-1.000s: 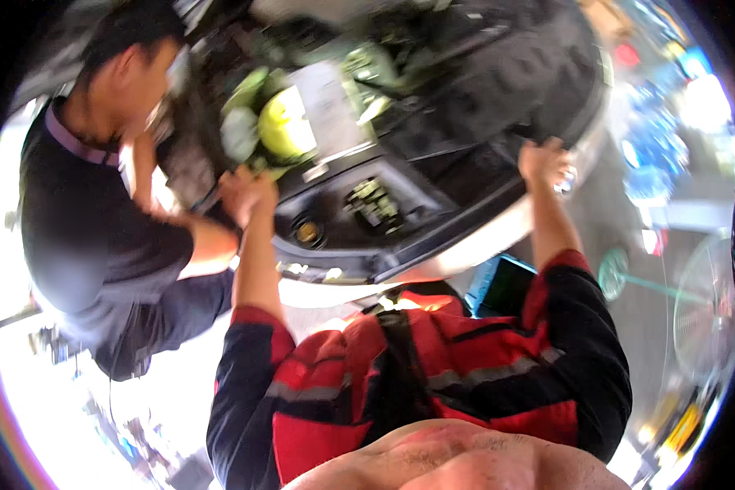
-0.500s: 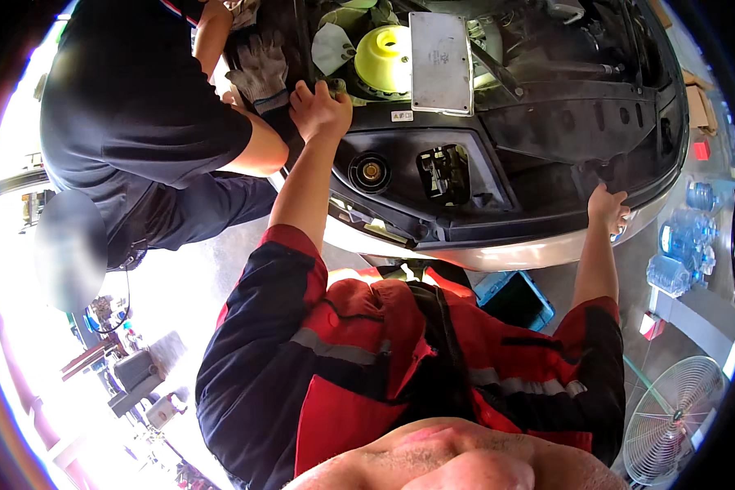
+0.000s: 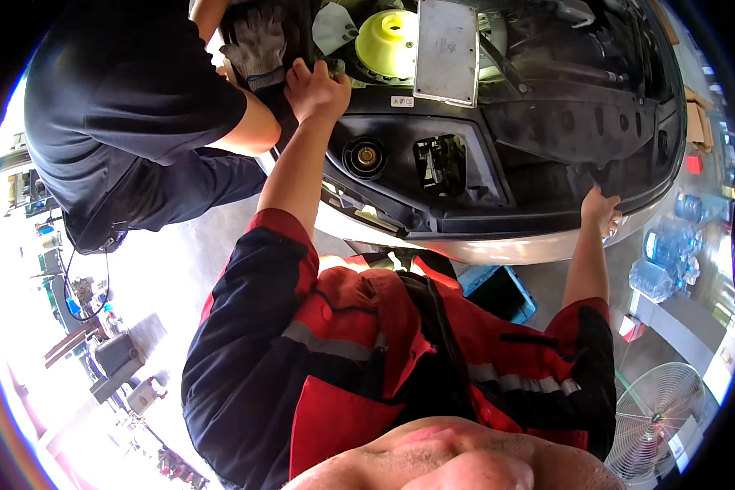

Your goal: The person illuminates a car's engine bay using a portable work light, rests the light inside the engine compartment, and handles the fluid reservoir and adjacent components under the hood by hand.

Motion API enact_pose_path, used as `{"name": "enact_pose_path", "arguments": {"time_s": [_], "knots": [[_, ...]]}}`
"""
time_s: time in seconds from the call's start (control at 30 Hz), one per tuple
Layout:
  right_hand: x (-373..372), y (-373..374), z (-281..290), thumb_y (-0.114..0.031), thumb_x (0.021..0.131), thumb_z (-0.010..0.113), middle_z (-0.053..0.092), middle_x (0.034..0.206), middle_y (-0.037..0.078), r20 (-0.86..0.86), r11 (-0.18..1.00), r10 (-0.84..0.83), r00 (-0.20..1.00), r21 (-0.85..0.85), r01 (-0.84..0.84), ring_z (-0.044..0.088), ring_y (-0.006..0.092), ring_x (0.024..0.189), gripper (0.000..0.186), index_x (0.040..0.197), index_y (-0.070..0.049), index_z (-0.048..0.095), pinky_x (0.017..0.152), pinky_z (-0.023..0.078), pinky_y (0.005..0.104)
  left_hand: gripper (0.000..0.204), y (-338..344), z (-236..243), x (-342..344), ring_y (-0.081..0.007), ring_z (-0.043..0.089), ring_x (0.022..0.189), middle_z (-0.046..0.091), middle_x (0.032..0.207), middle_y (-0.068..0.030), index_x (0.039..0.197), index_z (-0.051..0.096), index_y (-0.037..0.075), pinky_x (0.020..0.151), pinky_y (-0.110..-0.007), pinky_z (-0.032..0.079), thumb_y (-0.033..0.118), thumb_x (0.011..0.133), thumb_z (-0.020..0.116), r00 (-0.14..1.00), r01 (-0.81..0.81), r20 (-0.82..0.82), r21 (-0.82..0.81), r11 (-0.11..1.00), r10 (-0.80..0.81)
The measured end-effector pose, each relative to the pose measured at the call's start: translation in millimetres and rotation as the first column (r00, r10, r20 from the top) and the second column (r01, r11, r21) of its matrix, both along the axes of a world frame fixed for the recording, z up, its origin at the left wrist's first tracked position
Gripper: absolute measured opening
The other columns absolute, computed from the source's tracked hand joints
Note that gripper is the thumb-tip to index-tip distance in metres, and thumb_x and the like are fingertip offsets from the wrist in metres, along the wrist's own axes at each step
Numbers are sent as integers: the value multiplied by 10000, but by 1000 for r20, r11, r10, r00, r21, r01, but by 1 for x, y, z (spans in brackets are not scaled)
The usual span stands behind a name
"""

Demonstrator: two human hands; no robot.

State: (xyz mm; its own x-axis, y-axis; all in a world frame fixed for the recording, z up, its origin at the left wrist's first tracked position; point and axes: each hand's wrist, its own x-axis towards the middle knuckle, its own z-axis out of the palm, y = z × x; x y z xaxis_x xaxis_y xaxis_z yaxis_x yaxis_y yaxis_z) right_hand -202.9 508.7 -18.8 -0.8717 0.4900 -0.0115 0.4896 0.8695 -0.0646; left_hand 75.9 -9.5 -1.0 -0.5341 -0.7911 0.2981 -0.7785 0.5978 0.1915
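My left hand (image 3: 317, 91) is at the left of the engine bay, its fingers curled at the edge of the black front trim (image 3: 457, 222). A small olive-green piece (image 3: 335, 68) shows beside its fingertips; whether the fingers hold it I cannot tell. My right hand (image 3: 600, 214) lies farther right on the car's front edge, with its fingers bent over the rim. Between the hands, the trim has a round black part with a brass-coloured centre (image 3: 366, 157) and a rectangular opening (image 3: 440, 165). Beyond them sit a yellow funnel-like part (image 3: 386, 45) and a flat silver-grey plate (image 3: 447, 53).
A co-worker in dark clothes (image 3: 139, 90) leans in at the left, next to grey work gloves (image 3: 257, 45). A blue crate (image 3: 502, 294) stands on the floor below the bumper. Clear water bottles (image 3: 665, 257) and a wire-guarded fan (image 3: 657, 420) are at the right.
The whole view has shifted slightly. Both my hands keep their places on the car. The co-worker's head has gone from view at the left, and the body sits a little farther left.
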Motion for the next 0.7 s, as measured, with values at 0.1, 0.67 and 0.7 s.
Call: {"name": "enact_pose_path", "arguments": {"time_s": [0.1, 0.67, 0.7], "knots": [[-1, 5, -6, -574, 917, 518, 324, 1577, 252, -10, 1000, 3, 1000, 12, -3, 301, 510, 1453, 748, 1523, -155, 386, 1117, 323, 655, 490, 0, 0, -2, -394, 404, 1351, 439, 1441, -184, 1280, 615, 136, 1088, -525, 380, 437, 894, 622, 1000, -20, 21, 17, 1000, 20], [-4, 6, -7, -613, 910, 518, 344, 1572, 232, -8, 1000, 1, 1000, 23, 0, 348, 469, 1430, 812, 1563, -160, 351, 1122, 317, 635, 468, -5, -5, 0, -396, 419, 1335, 439, 1447, -209, 1249, 651, 103, 1070, -547, 391, 397, 887, 611, 1000, 22, -18, 30, 999, -22], [-1, 2, -4, -615, 910, 517, 345, 1572, 229, -1, 1000, 2, 1000, 26, -2, 348, 469, 1430, 819, 1568, -160, 347, 1122, 315, 636, 468, -5, -2, 2, -396, 419, 1335, 439, 1447, -209, 1249, 651, 103, 1070, -547, 391, 397, 887, 611, 1000, 9, -20, 36, 999, -8]]}}
